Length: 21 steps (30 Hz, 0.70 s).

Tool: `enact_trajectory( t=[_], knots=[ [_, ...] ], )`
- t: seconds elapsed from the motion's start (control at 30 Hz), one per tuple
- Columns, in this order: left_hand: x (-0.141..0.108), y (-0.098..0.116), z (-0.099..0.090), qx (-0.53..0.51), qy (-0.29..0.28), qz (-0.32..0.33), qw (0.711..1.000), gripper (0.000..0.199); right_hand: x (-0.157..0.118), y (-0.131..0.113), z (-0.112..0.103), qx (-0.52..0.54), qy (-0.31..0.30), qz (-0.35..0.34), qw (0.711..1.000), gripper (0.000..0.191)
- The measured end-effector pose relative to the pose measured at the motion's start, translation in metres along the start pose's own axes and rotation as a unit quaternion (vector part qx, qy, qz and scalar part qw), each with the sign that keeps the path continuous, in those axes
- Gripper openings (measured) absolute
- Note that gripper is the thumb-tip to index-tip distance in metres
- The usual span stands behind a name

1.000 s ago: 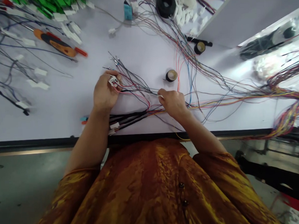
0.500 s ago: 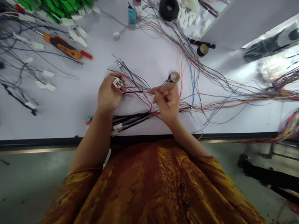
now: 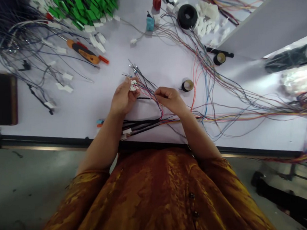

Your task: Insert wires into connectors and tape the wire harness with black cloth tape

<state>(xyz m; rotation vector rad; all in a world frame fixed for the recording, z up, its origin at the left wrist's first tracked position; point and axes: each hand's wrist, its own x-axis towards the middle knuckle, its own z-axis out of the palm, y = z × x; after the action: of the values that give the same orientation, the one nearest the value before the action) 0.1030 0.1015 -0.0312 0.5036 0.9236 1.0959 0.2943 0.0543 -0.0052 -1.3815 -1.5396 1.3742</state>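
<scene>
A small white connector (image 3: 133,85) with wires in it is held between the thumb and fingers of my left hand (image 3: 123,97). Thin dark, red and pink wires (image 3: 148,89) run from it to the right, and loose terminal ends fan out above it. My right hand (image 3: 169,98) pinches some of these wires, its fingertips pressed together; which wires exactly is too small to tell. Below both hands lie black-sleeved wire branches (image 3: 141,124) with white connectors (image 3: 127,131) at their ends. A small tape roll (image 3: 187,85) stands just right of my right hand.
Green connectors (image 3: 86,8) are heaped at the back left, near an orange-handled screwdriver (image 3: 84,52) and loose wires. A black roll (image 3: 187,16) and white connectors (image 3: 207,19) lie at the back. Long wires stretch right. A dark flat object (image 3: 2,98) lies far left.
The view has shifted, so the table things appear farther right and lower. My right hand has moved away from the small tape roll and closer to the connector, its fingers now curled on the wires.
</scene>
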Motion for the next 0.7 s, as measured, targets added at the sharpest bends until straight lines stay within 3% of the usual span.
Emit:
enact_trajectory(
  t=[0.23, 0.37, 0.53, 0.7],
  knots=[
    [0.001, 0.001, 0.001, 0.018, -0.001, -0.020, 1.000, 0.038, 0.017, 0.005, 0.022, 0.085, 0.059, -0.007, 0.995, 0.044],
    [0.000, 0.000, -0.001, 0.027, -0.006, -0.012, 1.000, 0.031, 0.017, 0.002, 0.031, 0.067, 0.108, -0.021, 0.992, 0.052],
    [0.000, 0.000, -0.001, 0.036, 0.011, -0.005, 0.999, 0.028, 0.014, -0.007, 0.029, 0.018, 0.149, -0.020, 0.988, 0.039],
    [0.002, 0.001, -0.003, 0.010, 0.008, -0.007, 1.000, 0.033, -0.002, -0.016, 0.002, 0.002, 0.237, -0.040, 0.971, 0.021]
  ],
)
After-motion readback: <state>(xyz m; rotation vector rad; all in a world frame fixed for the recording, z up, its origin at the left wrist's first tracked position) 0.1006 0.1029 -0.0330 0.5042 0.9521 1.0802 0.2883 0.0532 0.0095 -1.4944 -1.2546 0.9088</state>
